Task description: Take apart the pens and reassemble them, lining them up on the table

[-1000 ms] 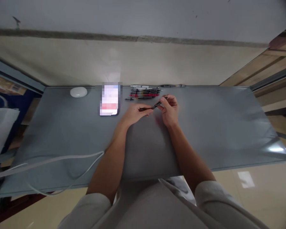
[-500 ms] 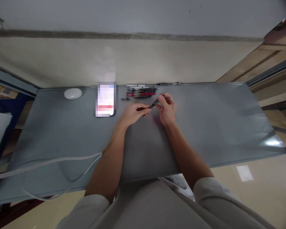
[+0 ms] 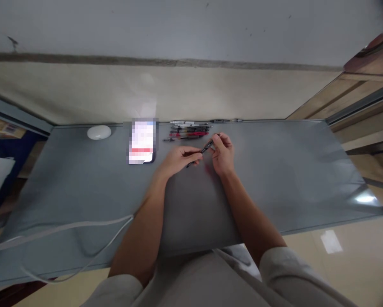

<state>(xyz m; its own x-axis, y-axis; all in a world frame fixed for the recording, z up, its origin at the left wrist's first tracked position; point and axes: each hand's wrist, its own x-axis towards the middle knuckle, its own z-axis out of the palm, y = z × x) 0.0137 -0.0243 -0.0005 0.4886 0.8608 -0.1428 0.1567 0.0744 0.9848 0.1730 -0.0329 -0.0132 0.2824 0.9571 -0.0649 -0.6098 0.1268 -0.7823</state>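
Note:
A dark pen slants between my two hands, over the middle of the grey table. My left hand pinches its lower part, and the dark tip pokes out below the fingers. Around the upper end, the thumb and fingers of my right hand are closed. Just beyond my hands lies a row of several pens: a white pen, dark ones and a red pen. Another dark pen rests by the wall, right of the row.
A phone with a lit, blurred screen lies left of the pens. Farther left sits a white rounded case. White cables cross the table's left front. A wall rises along the back edge.
The pen's lower end now shows below my left fingers, where it was hidden before. Both hands stay close together on it. The whole view has shifted slightly downward.

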